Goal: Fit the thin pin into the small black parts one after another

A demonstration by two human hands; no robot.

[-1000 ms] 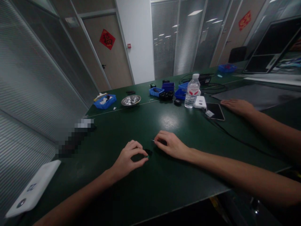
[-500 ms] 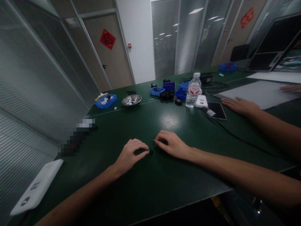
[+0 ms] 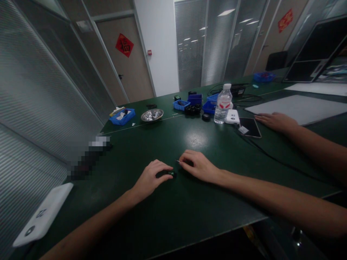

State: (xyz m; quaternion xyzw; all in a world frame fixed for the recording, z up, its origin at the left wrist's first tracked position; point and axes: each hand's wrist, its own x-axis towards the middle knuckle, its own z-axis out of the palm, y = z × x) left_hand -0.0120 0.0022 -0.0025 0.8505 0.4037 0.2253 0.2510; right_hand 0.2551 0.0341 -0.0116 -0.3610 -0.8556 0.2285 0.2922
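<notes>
A small green and black part (image 3: 171, 173), perhaps a little circuit board, lies low over the dark green table. My left hand (image 3: 153, 177) has its thumb and fingertips around it in a loose pinch. Just to the right, my right hand (image 3: 197, 166) rests on the table with its fingers closed on a thin metal tool (image 3: 177, 161). The tool's tip points left, a short way above the part and apart from it. Most of the tool is hidden inside the fingers, so its kind cannot be made out.
Farther back stand a steel bowl (image 3: 152, 115), a blue basket (image 3: 122, 117), small blue trays (image 3: 181, 104) and a water bottle (image 3: 223, 104). A tablet (image 3: 249, 127) and a cable lie right. Another person's hand (image 3: 276, 121) rests near a white sheet (image 3: 300, 106).
The fingers of my left hand have parted slightly, and more of the green part shows between them. My right hand keeps its place. One of the other person's hands has left the view.
</notes>
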